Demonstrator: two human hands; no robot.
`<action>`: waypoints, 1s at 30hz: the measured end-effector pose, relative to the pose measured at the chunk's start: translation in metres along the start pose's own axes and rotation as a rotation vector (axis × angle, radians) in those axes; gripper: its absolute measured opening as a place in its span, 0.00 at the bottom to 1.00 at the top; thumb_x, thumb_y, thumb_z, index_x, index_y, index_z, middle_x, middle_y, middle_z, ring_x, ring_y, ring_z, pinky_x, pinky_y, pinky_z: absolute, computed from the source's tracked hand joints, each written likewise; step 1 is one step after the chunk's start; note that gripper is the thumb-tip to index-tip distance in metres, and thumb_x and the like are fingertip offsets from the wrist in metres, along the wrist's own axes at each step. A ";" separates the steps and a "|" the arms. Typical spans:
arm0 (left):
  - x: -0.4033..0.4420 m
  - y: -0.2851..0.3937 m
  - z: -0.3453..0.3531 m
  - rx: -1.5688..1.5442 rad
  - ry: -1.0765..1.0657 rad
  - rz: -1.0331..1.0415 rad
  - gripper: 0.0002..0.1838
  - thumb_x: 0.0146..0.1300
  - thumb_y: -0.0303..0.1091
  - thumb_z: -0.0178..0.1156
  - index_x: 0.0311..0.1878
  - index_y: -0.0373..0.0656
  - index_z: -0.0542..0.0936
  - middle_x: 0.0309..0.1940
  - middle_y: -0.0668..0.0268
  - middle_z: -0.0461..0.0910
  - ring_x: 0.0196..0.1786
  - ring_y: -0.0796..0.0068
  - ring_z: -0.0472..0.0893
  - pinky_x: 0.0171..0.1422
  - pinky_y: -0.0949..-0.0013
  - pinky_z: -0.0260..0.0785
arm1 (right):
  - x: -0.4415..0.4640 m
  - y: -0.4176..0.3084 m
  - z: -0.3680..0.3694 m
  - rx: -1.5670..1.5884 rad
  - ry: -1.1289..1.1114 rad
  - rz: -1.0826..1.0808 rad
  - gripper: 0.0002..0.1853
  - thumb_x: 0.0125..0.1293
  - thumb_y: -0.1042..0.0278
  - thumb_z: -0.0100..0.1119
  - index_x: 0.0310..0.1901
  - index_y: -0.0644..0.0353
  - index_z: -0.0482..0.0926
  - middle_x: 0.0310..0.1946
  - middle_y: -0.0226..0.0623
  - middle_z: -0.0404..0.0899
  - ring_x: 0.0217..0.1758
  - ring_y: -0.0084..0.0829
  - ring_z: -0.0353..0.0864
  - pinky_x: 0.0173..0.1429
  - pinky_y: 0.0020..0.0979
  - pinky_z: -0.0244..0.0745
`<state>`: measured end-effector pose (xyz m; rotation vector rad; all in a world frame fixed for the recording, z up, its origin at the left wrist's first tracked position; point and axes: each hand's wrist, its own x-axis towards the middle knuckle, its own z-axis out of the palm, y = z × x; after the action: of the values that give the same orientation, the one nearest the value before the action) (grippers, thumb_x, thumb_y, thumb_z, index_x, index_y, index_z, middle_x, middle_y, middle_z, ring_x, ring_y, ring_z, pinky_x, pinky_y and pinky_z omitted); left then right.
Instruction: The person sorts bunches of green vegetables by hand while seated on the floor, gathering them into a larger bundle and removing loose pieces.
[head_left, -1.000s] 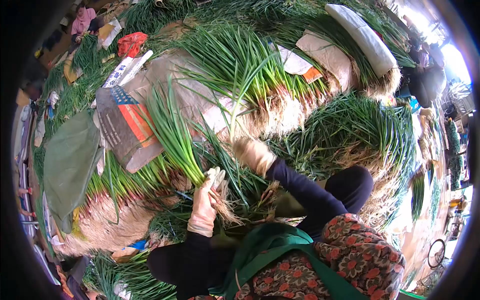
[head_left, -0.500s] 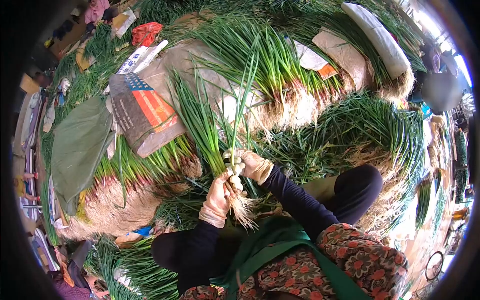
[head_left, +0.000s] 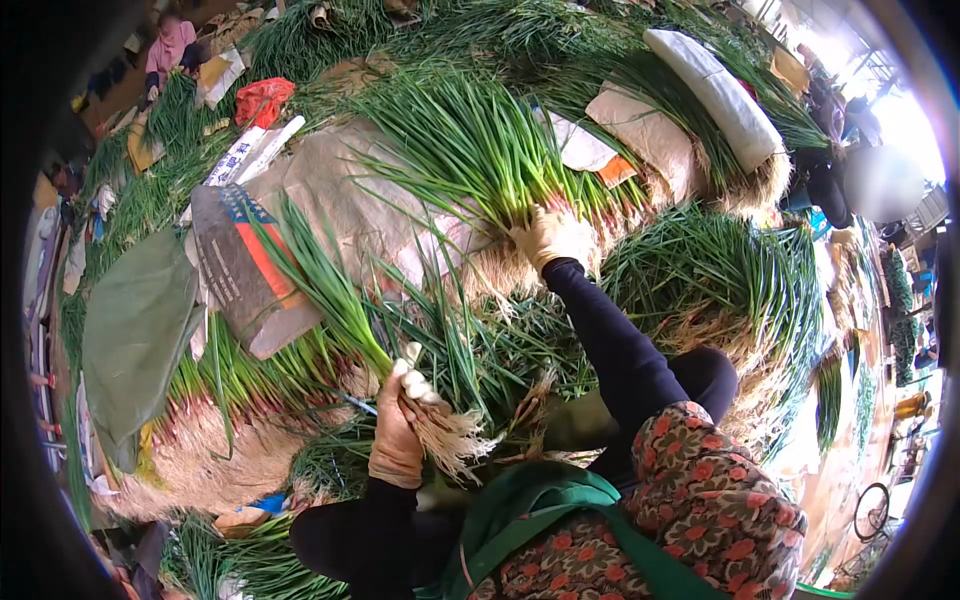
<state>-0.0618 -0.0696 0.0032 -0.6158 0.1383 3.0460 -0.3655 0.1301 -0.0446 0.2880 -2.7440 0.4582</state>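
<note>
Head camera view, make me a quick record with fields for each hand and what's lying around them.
Left hand: gripping a green onion bunch, roots splayed out below
Right hand: stretched forward, at the root end of a larger onion pile; grip unclear
Left side: dark green sheet, printed sack
Farther ahead: red plastic bag

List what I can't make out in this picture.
All in the head view:
What the right hand grips, if anything: hidden by the hand itself.
The middle of the held bunch: hidden by the left hand.
What lies beneath the green sheet: covered by it.
Small print on the printed sack: too small to read.
</note>
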 end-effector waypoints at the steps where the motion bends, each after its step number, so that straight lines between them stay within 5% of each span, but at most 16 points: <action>1: 0.001 -0.002 0.004 0.156 0.052 0.055 0.11 0.69 0.40 0.50 0.44 0.43 0.74 0.23 0.76 0.67 0.24 0.83 0.67 0.34 0.73 0.63 | 0.004 0.008 0.033 0.086 -0.045 0.029 0.23 0.53 0.56 0.64 0.50 0.56 0.75 0.40 0.48 0.79 0.40 0.45 0.79 0.47 0.43 0.73; 2: 0.000 -0.005 0.008 0.310 0.109 0.112 0.12 0.70 0.40 0.49 0.45 0.42 0.74 0.23 0.76 0.67 0.24 0.84 0.67 0.34 0.74 0.63 | 0.002 -0.012 0.005 -0.022 -0.303 0.150 0.25 0.53 0.53 0.63 0.51 0.56 0.74 0.40 0.48 0.79 0.39 0.45 0.81 0.45 0.44 0.75; 4: 0.004 -0.004 -0.009 0.364 0.149 0.114 0.15 0.71 0.40 0.46 0.51 0.42 0.74 0.23 0.76 0.67 0.22 0.83 0.65 0.29 0.75 0.62 | -0.009 -0.028 0.013 0.125 -0.486 0.024 0.20 0.53 0.55 0.62 0.44 0.57 0.76 0.36 0.47 0.80 0.37 0.40 0.82 0.43 0.39 0.76; 5: 0.005 -0.002 -0.007 0.380 0.029 0.086 0.15 0.70 0.38 0.48 0.53 0.42 0.75 0.29 0.73 0.74 0.27 0.81 0.73 0.30 0.74 0.69 | -0.020 -0.030 0.027 0.149 -0.598 -0.038 0.18 0.53 0.57 0.62 0.43 0.58 0.76 0.34 0.46 0.80 0.36 0.40 0.82 0.41 0.38 0.76; 7: 0.003 -0.008 0.007 0.431 0.290 0.075 0.16 0.67 0.37 0.51 0.55 0.41 0.74 0.39 0.66 0.79 0.38 0.75 0.79 0.40 0.71 0.76 | -0.064 -0.045 0.002 0.341 -0.627 -0.505 0.15 0.56 0.62 0.61 0.44 0.59 0.77 0.34 0.42 0.81 0.35 0.36 0.82 0.40 0.35 0.75; 8: 0.005 -0.008 -0.001 0.379 0.254 0.063 0.18 0.66 0.36 0.54 0.57 0.40 0.73 0.48 0.60 0.79 0.47 0.71 0.80 0.47 0.69 0.77 | -0.085 -0.039 0.007 0.578 -0.789 -0.491 0.16 0.58 0.68 0.61 0.49 0.59 0.77 0.32 0.37 0.80 0.34 0.32 0.80 0.39 0.32 0.74; 11: 0.008 -0.009 -0.010 0.415 0.312 0.079 0.17 0.66 0.35 0.54 0.56 0.41 0.74 0.45 0.60 0.79 0.44 0.71 0.80 0.45 0.69 0.77 | -0.107 -0.036 -0.017 1.433 -0.893 0.087 0.17 0.63 0.68 0.57 0.54 0.59 0.74 0.30 0.35 0.78 0.34 0.30 0.78 0.42 0.34 0.74; 13: 0.006 -0.007 -0.015 0.401 0.278 0.095 0.15 0.66 0.35 0.53 0.54 0.41 0.75 0.41 0.62 0.80 0.41 0.71 0.80 0.43 0.69 0.77 | -0.090 -0.009 -0.053 1.763 -0.896 0.563 0.24 0.68 0.52 0.49 0.59 0.58 0.69 0.34 0.40 0.81 0.38 0.34 0.81 0.49 0.47 0.75; 16: -0.001 -0.007 -0.002 0.367 0.206 0.095 0.15 0.66 0.34 0.53 0.54 0.41 0.74 0.33 0.66 0.79 0.33 0.72 0.79 0.37 0.70 0.75 | -0.069 0.044 -0.157 1.559 -0.409 0.590 0.21 0.64 0.55 0.55 0.56 0.54 0.73 0.35 0.36 0.79 0.41 0.33 0.80 0.42 0.36 0.80; 20: -0.001 -0.010 0.002 0.344 0.186 0.100 0.15 0.66 0.34 0.54 0.53 0.40 0.74 0.33 0.65 0.79 0.32 0.73 0.79 0.36 0.71 0.73 | -0.079 0.172 -0.271 0.825 0.230 0.237 0.18 0.66 0.70 0.51 0.59 0.55 0.71 0.35 0.29 0.79 0.34 0.20 0.77 0.38 0.23 0.77; 22: 0.001 -0.010 -0.004 0.324 0.222 0.106 0.14 0.65 0.34 0.56 0.52 0.41 0.76 0.35 0.64 0.80 0.34 0.72 0.79 0.38 0.70 0.74 | -0.112 0.303 -0.298 1.037 0.270 0.209 0.22 0.68 0.67 0.46 0.64 0.57 0.65 0.34 0.29 0.78 0.30 0.15 0.75 0.32 0.14 0.74; 23: 0.000 -0.011 -0.005 0.320 0.218 0.113 0.14 0.65 0.34 0.55 0.51 0.41 0.76 0.35 0.64 0.80 0.34 0.72 0.79 0.38 0.70 0.74 | -0.143 0.348 -0.322 1.093 0.247 0.376 0.23 0.68 0.65 0.45 0.64 0.57 0.64 0.39 0.35 0.78 0.37 0.24 0.79 0.40 0.26 0.79; 25: 0.000 -0.013 -0.005 0.313 0.210 0.128 0.12 0.65 0.33 0.55 0.50 0.40 0.76 0.35 0.64 0.80 0.35 0.72 0.80 0.38 0.70 0.74 | -0.201 0.452 -0.328 0.282 0.235 0.700 0.26 0.65 0.62 0.50 0.65 0.57 0.63 0.49 0.45 0.77 0.50 0.38 0.78 0.55 0.40 0.75; 27: -0.001 -0.018 -0.002 0.292 0.192 0.121 0.11 0.64 0.33 0.55 0.47 0.40 0.76 0.35 0.65 0.80 0.35 0.73 0.80 0.37 0.70 0.74 | -0.207 0.370 -0.353 -0.640 -0.267 0.718 0.29 0.62 0.61 0.54 0.65 0.57 0.63 0.57 0.51 0.71 0.60 0.46 0.72 0.64 0.43 0.65; 29: -0.004 -0.025 0.008 0.296 0.279 0.116 0.12 0.65 0.33 0.53 0.49 0.40 0.76 0.34 0.66 0.80 0.34 0.75 0.79 0.36 0.71 0.73 | -0.181 0.351 -0.322 -0.471 -0.040 0.404 0.28 0.62 0.62 0.56 0.63 0.57 0.64 0.56 0.48 0.73 0.57 0.41 0.75 0.59 0.36 0.69; 30: -0.002 -0.026 0.001 0.305 0.227 0.102 0.12 0.65 0.34 0.53 0.48 0.40 0.76 0.34 0.67 0.79 0.33 0.75 0.78 0.36 0.70 0.72 | -0.149 0.238 -0.321 -0.080 -0.077 0.369 0.24 0.65 0.61 0.53 0.61 0.59 0.68 0.54 0.42 0.76 0.52 0.37 0.79 0.55 0.35 0.73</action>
<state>-0.0596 -0.0441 0.0026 -0.9478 0.6439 2.9459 -0.1917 0.4831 0.1205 -0.2306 -2.8884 0.4347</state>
